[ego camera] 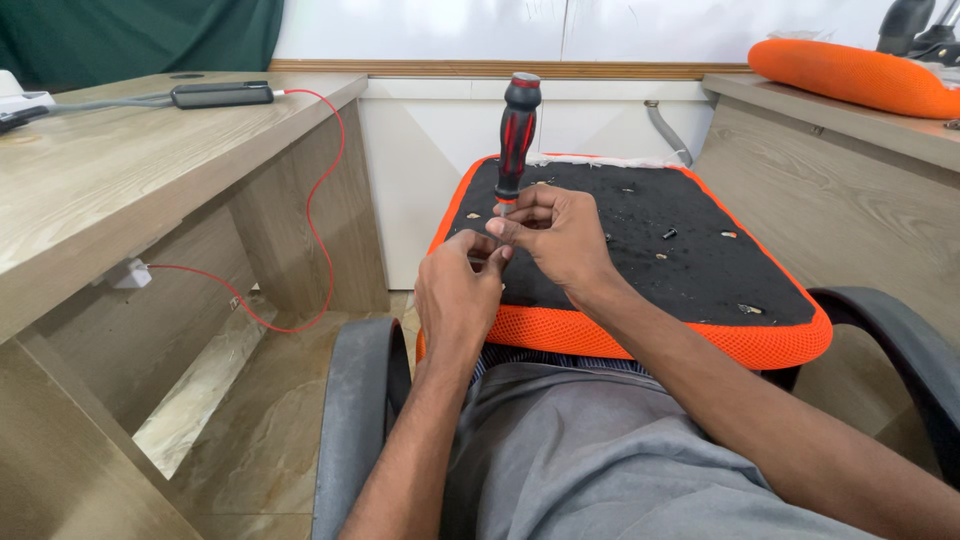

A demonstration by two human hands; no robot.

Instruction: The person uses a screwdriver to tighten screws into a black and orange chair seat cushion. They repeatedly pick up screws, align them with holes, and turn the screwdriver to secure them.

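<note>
A screwdriver [518,130] with a black and red handle stands upright, handle up, above an upturned chair seat [700,270] with a black underside and orange mesh edge. My right hand [555,235] grips the screwdriver's shaft just below the handle. My left hand [458,295] meets it from below, fingertips pinched at the shaft; the tip is hidden by both hands. Small screws [668,234] and bits of debris lie scattered on the black underside.
A wooden desk [120,190] at left carries a dark power bank [222,94] with a red cable [320,210] hanging down. Another wooden desk [850,180] at right bears an orange cushion [850,75]. Grey chair armrests [350,420] flank my lap.
</note>
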